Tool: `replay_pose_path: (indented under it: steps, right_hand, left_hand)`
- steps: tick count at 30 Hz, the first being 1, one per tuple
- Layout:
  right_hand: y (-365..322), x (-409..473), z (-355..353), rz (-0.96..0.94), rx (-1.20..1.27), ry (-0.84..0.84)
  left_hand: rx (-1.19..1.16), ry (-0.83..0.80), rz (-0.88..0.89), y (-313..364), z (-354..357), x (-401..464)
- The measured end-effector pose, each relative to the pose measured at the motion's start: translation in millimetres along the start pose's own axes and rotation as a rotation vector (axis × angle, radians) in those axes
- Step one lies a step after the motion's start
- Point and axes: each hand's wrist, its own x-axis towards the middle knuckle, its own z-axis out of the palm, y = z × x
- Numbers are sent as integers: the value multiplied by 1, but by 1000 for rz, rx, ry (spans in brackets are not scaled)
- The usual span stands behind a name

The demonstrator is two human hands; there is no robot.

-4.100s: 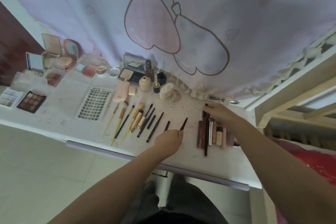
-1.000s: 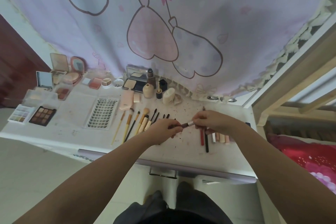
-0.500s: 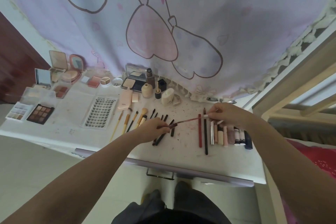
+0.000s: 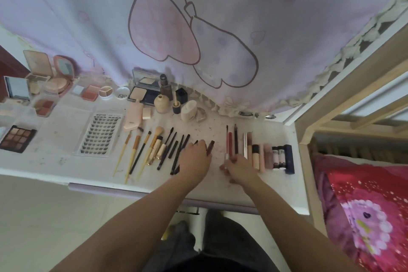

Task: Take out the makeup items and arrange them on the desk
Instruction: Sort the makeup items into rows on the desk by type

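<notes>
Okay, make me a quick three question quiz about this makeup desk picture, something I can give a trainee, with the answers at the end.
1. True or false: the false lash card lies to the left of the row of brushes.
2. Which item lies at the far right end of the tube row?
A. a dark navy tube
B. a round mirror
C. a wooden comb
3. Fill in: the left hand rests beside a dark ____ cap on the desk.

Key:
1. True
2. A
3. maroon. The right hand is down on the desk at the near ends of the red pencils.
</notes>
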Motion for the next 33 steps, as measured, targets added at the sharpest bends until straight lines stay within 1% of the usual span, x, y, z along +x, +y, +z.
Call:
replay_pose_path:
  steps: [1, 3, 7, 11, 16, 19, 21, 24, 26, 27, 30, 33]
  right_hand:
    - [0, 1, 4, -49, -77, 22]
    - [-2, 5, 13, -100, -172, 52]
    - [-7, 20, 34, -85, -317, 48]
    - [-15, 26, 52, -92, -379, 23]
    - [-20, 31, 61, -115, -437, 2]
    - [-21, 34, 58, -126, -494, -42]
    - [-26, 38, 44, -144, -527, -42]
    - [-39, 50, 1, -198, -621, 55]
    - [-45, 61, -27, -217, -632, 128]
    - [-46, 67, -35, -220, -621, 138]
    - [-45, 83, -38, -216, -681, 103]
    - [-43, 89, -28, -231, -755, 87]
  left_hand:
    - [76, 35, 27, -2, 2, 1]
    - [151, 77, 75, -9, 6, 6]
    - [199, 77, 117, -23, 10, 11]
    - [217, 102, 156, -31, 9, 13]
    - [231, 146, 160, -38, 11, 14]
    - [225, 130, 159, -37, 7, 16]
    - [202, 155, 184, -31, 4, 18]
    - [186, 208, 284, -10, 3, 23]
    - [159, 152, 349, 13, 4, 22]
    - [169, 112, 362, 24, 7, 22]
    - [241, 4, 277, 48, 19, 27]
    - [289, -45, 207, 53, 27, 31]
